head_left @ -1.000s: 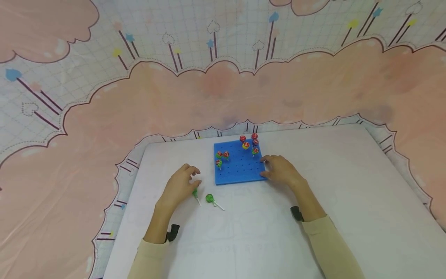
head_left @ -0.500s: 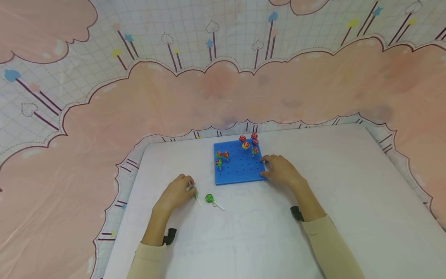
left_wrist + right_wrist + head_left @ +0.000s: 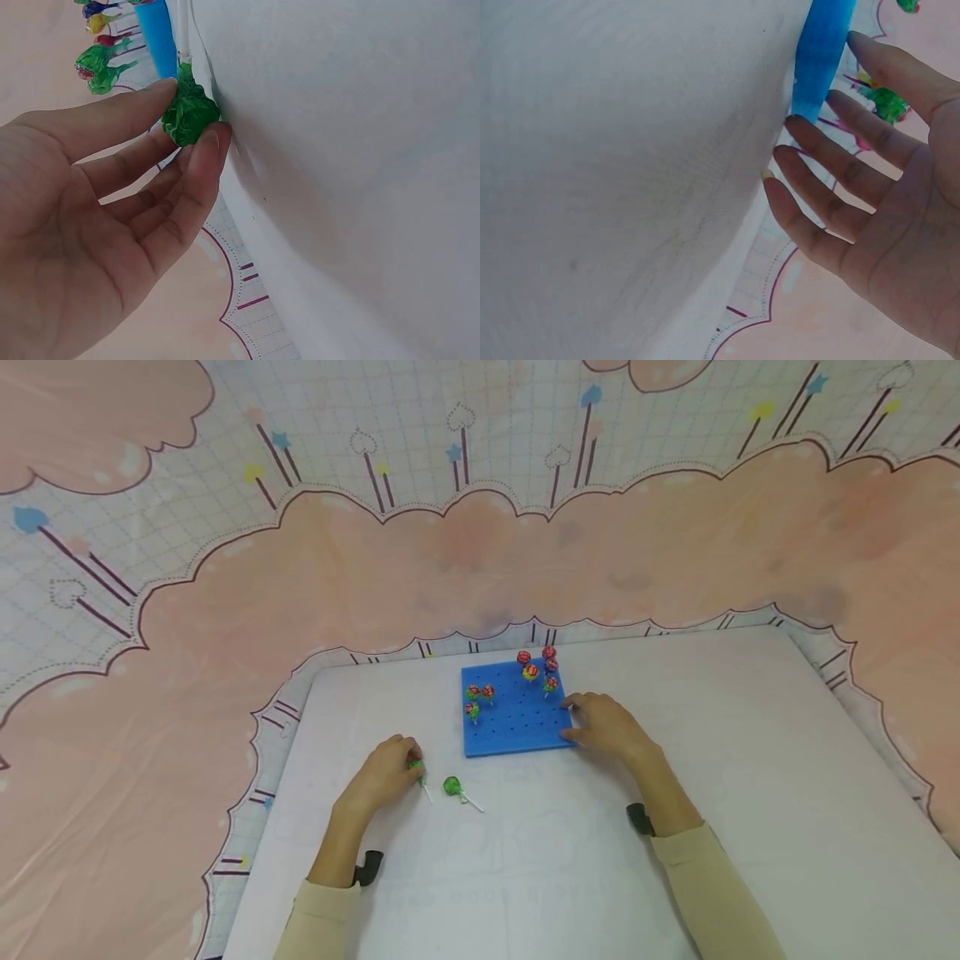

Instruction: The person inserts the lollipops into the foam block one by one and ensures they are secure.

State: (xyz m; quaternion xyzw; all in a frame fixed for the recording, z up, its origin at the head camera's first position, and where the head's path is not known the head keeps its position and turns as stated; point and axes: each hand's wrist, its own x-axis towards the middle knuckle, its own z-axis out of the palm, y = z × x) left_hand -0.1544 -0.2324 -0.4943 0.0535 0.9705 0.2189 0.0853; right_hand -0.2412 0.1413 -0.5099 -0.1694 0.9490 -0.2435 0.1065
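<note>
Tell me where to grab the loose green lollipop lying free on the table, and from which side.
Probably pinch the loose green lollipop at its wrapped head, coming from above. It lies flat on the table, the thin white stick pointing toward the near right, so the stick sits too low to pinch easily; the round head stands higher.

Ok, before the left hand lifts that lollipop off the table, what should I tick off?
1. Left hand pinches the green lollipop: ok.
2. Its stick free of the second lollipop: ok.
3. Right hand rests at the blue board edge, fingers straight: ok.
4. Empty holes in the board: ok.
5. Standing lollipops upright: ok.
6. Pinch firm enough to lift: cannot tell.
</note>
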